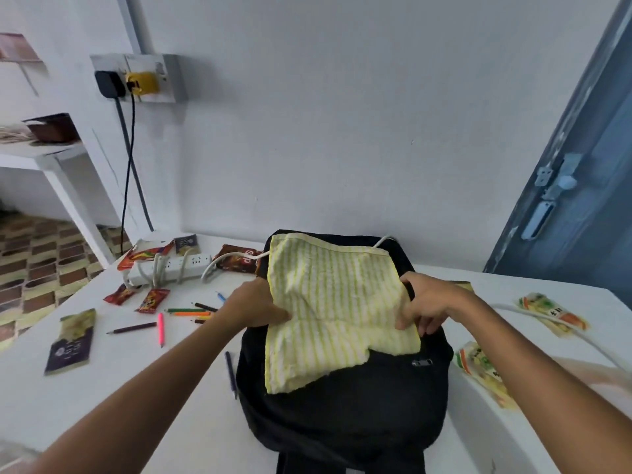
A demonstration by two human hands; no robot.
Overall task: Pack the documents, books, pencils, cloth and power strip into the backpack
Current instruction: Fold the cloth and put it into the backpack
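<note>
Head view: both hands grip cloth atop backpack.

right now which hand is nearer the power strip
Left. The left hand grips the striped cloth's left edge, just right of the power strip; the right hand holds the cloth's far edge, across the backpack.

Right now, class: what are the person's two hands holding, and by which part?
Both hold the striped cloth: left hand on its left edge, right hand on its right edge.
</note>
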